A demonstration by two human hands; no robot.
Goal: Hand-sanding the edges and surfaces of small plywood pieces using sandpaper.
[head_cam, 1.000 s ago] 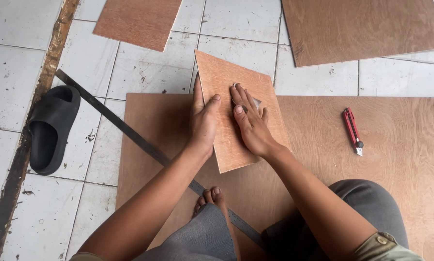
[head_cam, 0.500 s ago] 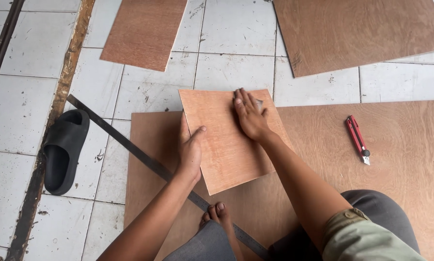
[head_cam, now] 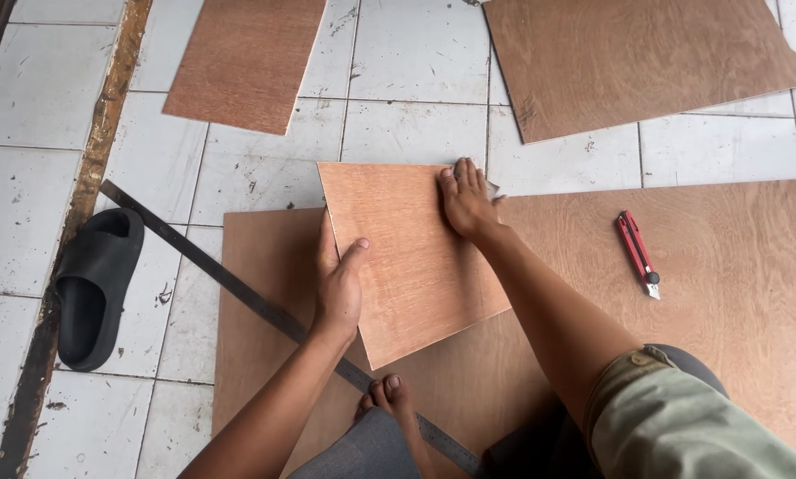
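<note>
A small reddish plywood panel (head_cam: 411, 257) lies tilted on top of a large plywood sheet (head_cam: 726, 293) on the tiled floor. My left hand (head_cam: 338, 288) grips the panel's left edge, thumb on top. On the panel's far right corner rests my right hand (head_cam: 465, 200), fingers flat and together, holding that edge. My bare toes (head_cam: 387, 393) show just below the panel.
A long metal ruler (head_cam: 238, 297) runs diagonally under the left forearm. A red utility knife (head_cam: 638, 254) lies on the large sheet to the right. A black sandal (head_cam: 94, 284) sits at the left. Two more plywood pieces (head_cam: 247, 58) (head_cam: 638, 58) lie farther away.
The panel has swung flatter and shifted left. My left hand slid from the panel's top down to its left edge; my right hand stayed at the far corner.
</note>
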